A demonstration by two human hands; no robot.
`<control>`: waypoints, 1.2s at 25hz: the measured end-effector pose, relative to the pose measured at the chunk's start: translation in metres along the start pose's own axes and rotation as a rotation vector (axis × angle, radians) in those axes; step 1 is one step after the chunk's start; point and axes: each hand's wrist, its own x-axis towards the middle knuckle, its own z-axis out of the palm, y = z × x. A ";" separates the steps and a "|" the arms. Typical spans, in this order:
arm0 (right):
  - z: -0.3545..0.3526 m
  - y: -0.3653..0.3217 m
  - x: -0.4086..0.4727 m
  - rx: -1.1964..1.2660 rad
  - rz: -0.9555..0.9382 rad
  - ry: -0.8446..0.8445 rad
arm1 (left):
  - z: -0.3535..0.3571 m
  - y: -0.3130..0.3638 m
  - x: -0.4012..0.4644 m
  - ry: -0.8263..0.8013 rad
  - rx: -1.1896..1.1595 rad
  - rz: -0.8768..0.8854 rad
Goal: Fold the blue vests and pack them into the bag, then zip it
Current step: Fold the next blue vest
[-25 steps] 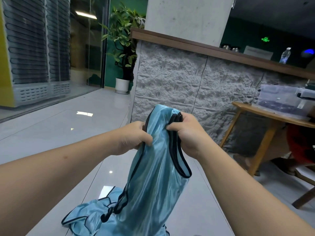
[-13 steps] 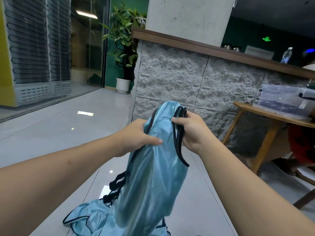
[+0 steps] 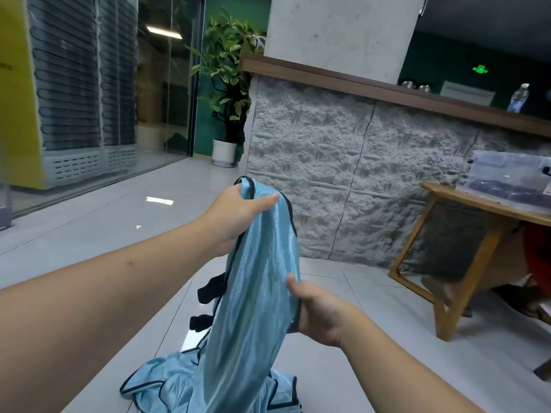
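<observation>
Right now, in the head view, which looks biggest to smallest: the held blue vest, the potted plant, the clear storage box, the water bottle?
1. Held blue vest, though nearness to the camera inflates it.
2. Potted plant.
3. Clear storage box, cut off by the frame edge, so its rank against the plant is unsure.
4. Water bottle, smallest and far away.

The vest (image 3: pixel 256 293) is shiny pale blue with black piping along its edges, and more pale blue vests (image 3: pixel 155 386) with the same black trim lie on the light grey tiled floor (image 3: pixel 89 222). The wall (image 3: pixel 328 162) is rough-textured grey, the table (image 3: pixel 465 263) light wood, the plant pot (image 3: pixel 224 152) white. Something red, perhaps fabric (image 3: pixel 536 251), shows under the table.
</observation>
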 end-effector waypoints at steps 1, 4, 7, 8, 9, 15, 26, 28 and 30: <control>0.005 -0.002 0.002 -0.020 -0.014 0.032 | -0.003 0.001 0.001 0.009 0.026 0.011; 0.006 -0.013 0.007 0.016 -0.088 0.212 | -0.022 0.000 0.007 0.044 0.119 0.003; -0.001 -0.034 -0.003 0.046 -0.165 0.244 | -0.045 0.003 0.011 0.051 0.167 -0.145; -0.003 -0.040 -0.007 0.064 -0.176 0.232 | -0.051 0.004 0.011 0.025 0.132 -0.215; -0.005 -0.045 -0.012 0.084 -0.178 0.215 | -0.055 0.003 0.010 -0.004 0.088 -0.279; 0.005 -0.064 -0.024 0.319 -0.229 0.120 | -0.049 0.005 -0.006 -0.092 -0.320 -0.456; -0.017 -0.081 -0.019 0.467 -0.146 0.412 | -0.022 -0.032 -0.034 -0.478 -0.465 -0.510; -0.025 -0.082 -0.021 0.477 -0.134 0.414 | -0.025 -0.026 -0.034 -0.554 -0.543 -0.429; -0.031 -0.082 -0.020 0.515 -0.159 0.405 | -0.027 -0.030 -0.027 -0.500 -0.651 -0.380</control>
